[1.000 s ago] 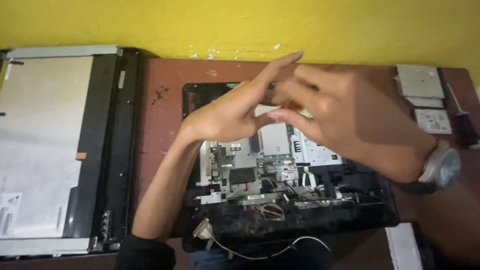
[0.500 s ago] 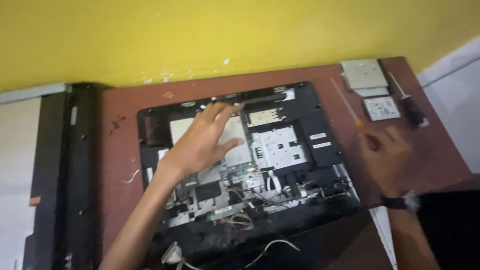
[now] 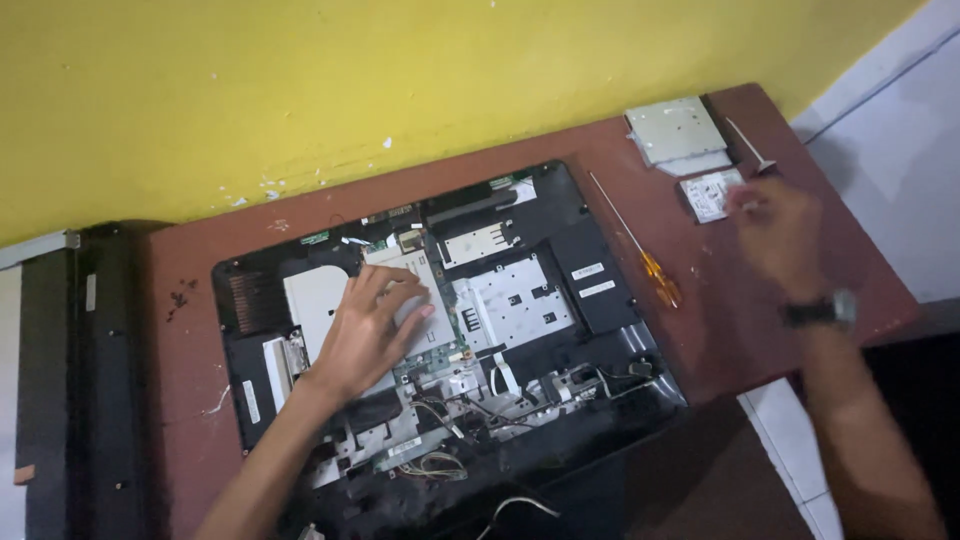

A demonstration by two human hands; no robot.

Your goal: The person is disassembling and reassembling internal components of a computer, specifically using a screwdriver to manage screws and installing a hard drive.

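**A:** What has changed in the last second?

**B:** The two hands were together above the opened computer chassis (image 3: 450,330); now they are well apart. The left hand (image 3: 372,325) lies flat, fingers spread, on the metal shielding left of the chassis middle, gripping nothing. The right hand (image 3: 775,235) has swung out to the table's far right corner.

**A:** Holding something there?

**B:** It is blurred by motion, so that cannot be told. Its fingertips are at or just beside the small silvery drive (image 3: 712,193); contact is unclear. The larger flat grey drive (image 3: 675,130) sits just beyond, and a thin metal tool (image 3: 748,147) lies beside both.

**A:** So the work has moved from the board to the loose parts?

**B:** That seems a fair reading: one hand steadies the chassis, the other goes to the parts.

**A:** Room to move?

**B:** Tight on the right: the drives sit close to the table edge (image 3: 860,250), with floor below. The orange-handled screwdriver (image 3: 640,250) lies between chassis and hand, in the forearm's sweep. The chassis front overhangs the near edge, cables trailing. At left, the dark display panel (image 3: 60,390) fills the space.
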